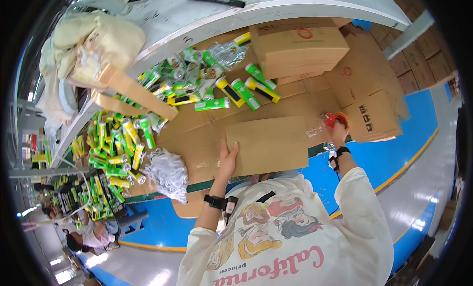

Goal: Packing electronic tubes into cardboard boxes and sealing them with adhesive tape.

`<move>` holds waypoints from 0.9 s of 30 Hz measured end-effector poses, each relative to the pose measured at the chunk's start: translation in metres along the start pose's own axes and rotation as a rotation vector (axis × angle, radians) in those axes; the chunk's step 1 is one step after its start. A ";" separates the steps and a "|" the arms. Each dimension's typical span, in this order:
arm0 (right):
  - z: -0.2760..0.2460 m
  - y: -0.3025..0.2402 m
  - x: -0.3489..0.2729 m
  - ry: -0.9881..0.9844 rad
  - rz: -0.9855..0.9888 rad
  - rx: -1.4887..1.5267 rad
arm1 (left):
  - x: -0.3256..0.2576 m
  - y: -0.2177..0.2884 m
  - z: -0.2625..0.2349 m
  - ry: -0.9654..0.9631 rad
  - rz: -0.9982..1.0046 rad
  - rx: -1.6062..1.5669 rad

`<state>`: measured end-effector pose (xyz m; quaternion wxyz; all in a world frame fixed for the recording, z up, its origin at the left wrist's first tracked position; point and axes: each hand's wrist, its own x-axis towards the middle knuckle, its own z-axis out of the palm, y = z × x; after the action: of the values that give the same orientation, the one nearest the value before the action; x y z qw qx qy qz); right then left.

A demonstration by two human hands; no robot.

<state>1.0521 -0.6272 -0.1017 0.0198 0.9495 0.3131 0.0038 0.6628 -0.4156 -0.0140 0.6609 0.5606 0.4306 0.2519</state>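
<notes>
A plain brown cardboard box lies in front of me on the cardboard-covered bench. Its left edge is gripped by my left hand, with the thumb over the top face. To the right of the box, my right hand is closed round a red tape dispenser. Part of the dispenser is hidden by the fingers. Beyond the box lie green and yellow flashlights, some loose and some in clear plastic wrapping.
A larger carton stands at the back under a grey shelf with a black marker. More flashlights pile up at left beside a bundle of white cords. A cream bag hangs far left. Someone sits beyond it.
</notes>
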 end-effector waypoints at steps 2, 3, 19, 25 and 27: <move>-0.016 0.010 0.009 -0.003 -0.058 0.215 | 0.002 0.001 0.002 -0.020 0.028 0.018; -0.027 0.015 0.015 -0.002 -0.101 0.422 | 0.003 0.004 0.003 -0.004 0.027 0.018; -0.211 -0.160 -0.067 -0.551 -0.489 1.047 | -0.003 0.012 -0.009 0.119 0.262 0.334; -0.194 -0.151 -0.060 -0.617 -0.514 1.096 | -0.017 0.074 -0.003 -0.204 -0.002 0.029; -0.195 -0.152 -0.058 -0.627 -0.518 1.055 | -0.012 0.075 0.007 -0.403 -0.201 -0.161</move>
<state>0.9111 -0.5326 0.0872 -0.3573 0.6821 0.4703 -0.4311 0.6741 -0.4110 0.0615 0.7978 0.4996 0.3220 0.1012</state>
